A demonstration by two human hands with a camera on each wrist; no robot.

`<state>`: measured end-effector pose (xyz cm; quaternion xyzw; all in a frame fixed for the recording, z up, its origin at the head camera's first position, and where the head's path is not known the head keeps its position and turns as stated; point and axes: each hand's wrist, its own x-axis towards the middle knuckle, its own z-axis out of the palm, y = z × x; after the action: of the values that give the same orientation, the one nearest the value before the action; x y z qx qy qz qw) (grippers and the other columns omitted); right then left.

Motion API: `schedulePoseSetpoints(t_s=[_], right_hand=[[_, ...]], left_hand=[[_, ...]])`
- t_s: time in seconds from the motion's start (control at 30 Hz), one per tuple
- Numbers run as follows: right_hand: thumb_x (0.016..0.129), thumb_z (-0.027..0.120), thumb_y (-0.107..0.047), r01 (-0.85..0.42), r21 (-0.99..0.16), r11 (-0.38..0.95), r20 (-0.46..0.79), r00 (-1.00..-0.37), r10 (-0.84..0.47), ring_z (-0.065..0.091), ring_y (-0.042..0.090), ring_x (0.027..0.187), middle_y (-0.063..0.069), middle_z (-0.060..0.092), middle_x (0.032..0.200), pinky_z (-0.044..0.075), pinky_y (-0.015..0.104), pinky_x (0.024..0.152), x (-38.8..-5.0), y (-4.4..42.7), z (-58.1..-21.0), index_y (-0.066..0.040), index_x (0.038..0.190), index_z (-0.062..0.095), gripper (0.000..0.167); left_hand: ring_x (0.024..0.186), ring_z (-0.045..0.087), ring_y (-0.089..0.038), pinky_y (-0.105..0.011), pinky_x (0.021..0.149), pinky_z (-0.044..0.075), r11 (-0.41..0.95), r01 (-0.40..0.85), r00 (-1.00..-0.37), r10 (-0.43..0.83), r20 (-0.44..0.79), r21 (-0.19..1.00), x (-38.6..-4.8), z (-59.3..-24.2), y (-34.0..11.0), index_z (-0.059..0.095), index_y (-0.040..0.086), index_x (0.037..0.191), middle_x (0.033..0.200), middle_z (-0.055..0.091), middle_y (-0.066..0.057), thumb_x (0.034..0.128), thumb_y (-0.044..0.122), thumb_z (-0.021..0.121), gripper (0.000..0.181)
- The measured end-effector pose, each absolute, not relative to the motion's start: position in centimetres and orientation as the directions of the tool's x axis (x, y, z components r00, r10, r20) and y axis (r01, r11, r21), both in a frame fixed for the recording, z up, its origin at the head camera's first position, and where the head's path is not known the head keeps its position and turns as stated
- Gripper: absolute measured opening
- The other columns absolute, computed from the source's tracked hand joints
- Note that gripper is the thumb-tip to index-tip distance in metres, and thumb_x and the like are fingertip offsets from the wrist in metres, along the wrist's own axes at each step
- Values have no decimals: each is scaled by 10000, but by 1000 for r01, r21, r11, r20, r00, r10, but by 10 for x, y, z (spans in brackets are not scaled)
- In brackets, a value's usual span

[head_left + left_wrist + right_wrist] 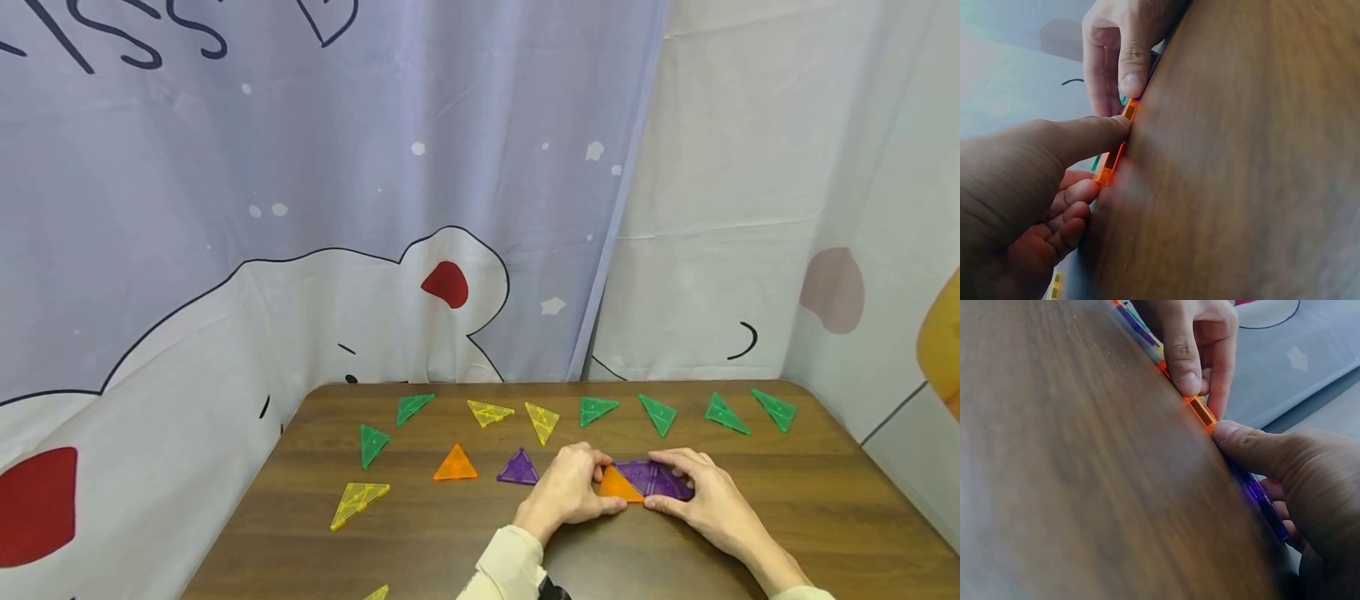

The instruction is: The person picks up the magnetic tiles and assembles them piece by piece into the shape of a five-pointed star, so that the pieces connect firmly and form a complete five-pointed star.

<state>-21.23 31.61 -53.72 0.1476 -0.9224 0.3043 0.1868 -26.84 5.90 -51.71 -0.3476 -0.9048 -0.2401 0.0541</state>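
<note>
My left hand pinches an orange triangle tile between thumb and fingers, flat on the wooden table. Against its slanted edge lie purple triangle tiles; how many is partly hidden by my right hand. That hand grips the purple tiles from the right, its thumb on the near edge close to the orange corner and its fingers on the far side. In the left wrist view, the orange tile's edge shows beneath the left thumb. The right wrist view shows the purple edge alongside the right hand.
A loose purple triangle and an orange triangle lie left of the left hand. Several green triangles and yellow triangles are spread along the back and left of the table. A printed curtain hangs behind.
</note>
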Motion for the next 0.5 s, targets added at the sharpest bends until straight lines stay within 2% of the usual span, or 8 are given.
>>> schedulePoseSetpoints(t_s=[0.5], right_hand=[[826,1005,-415,-393,-495,774,462,-875,-149,651,209,1185,-66,759,1300,571,330,933,-212,314,-539,-167,1366,779,635]], left_hand=[[828,543,38,-102,775,485,643,659,-750,604,271,390,-268,-517,60,827,109,1282,892,649,135,829,445,998,589]])
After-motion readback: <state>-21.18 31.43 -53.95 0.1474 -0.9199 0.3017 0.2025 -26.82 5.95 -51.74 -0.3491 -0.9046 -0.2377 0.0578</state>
